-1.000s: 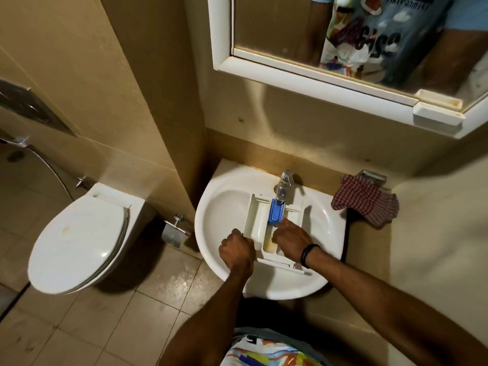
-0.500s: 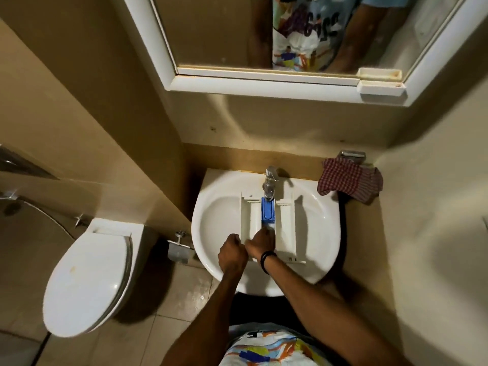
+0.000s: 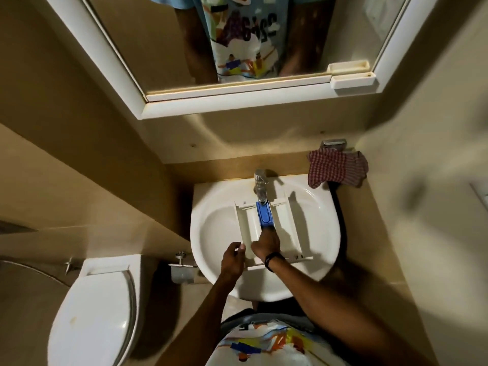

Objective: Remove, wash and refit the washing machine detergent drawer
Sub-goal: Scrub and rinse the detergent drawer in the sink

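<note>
Left hand grips detergent drawer at its 7 o'clock corner, right hand sits in centre compartment, grip unclear, drawer lying in sink with tap at its 12 o'clock.

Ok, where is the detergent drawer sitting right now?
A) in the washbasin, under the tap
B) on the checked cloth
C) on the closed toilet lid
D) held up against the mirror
A: the detergent drawer lies in the washbasin with its back end under the tap, while the left hand grips its front corner.
</note>
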